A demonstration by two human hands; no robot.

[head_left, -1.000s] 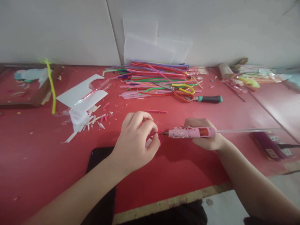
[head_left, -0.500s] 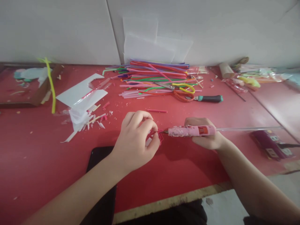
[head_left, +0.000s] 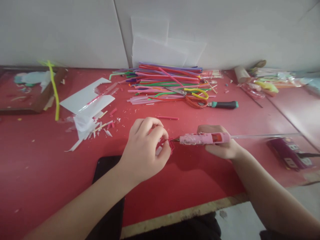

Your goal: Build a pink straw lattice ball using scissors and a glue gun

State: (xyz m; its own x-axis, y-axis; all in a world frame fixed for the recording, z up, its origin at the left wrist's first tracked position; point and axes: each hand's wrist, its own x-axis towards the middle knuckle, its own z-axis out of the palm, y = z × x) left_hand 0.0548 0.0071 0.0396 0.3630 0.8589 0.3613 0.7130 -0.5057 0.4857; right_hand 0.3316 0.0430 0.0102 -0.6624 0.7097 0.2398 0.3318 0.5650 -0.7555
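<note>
A: What is the left hand point(head_left: 146, 153) doing?
B: It is curling nearly closed, thumb and fingertips pinching a small red piece point(head_left: 172, 146); the hand is hiding much of it, so I cannot tell its whole shape
A: And where is that piece sitting?
B: It is showing between the two hands, over the near part of the red table point(head_left: 200, 186); whether it is touching the tabletop, I cannot tell
A: How about the right hand point(head_left: 225, 152)?
B: It is wrapping around a pink glue gun point(head_left: 196, 138), its fingers partly hiding behind the body; the nozzle is pointing left, its tip meeting or almost meeting the red piece, and a clear stick point(head_left: 265, 136) is poking out the back
A: What is lying around them?
B: A loose red strip point(head_left: 168, 118) is lying just beyond the hands, and farther back scissors point(head_left: 197, 90) are resting across a pile of coloured sticks point(head_left: 170, 78), with a black-handled tool point(head_left: 225, 105) lying close by. A black phone point(head_left: 106, 166) is lying partly under the left forearm
</note>
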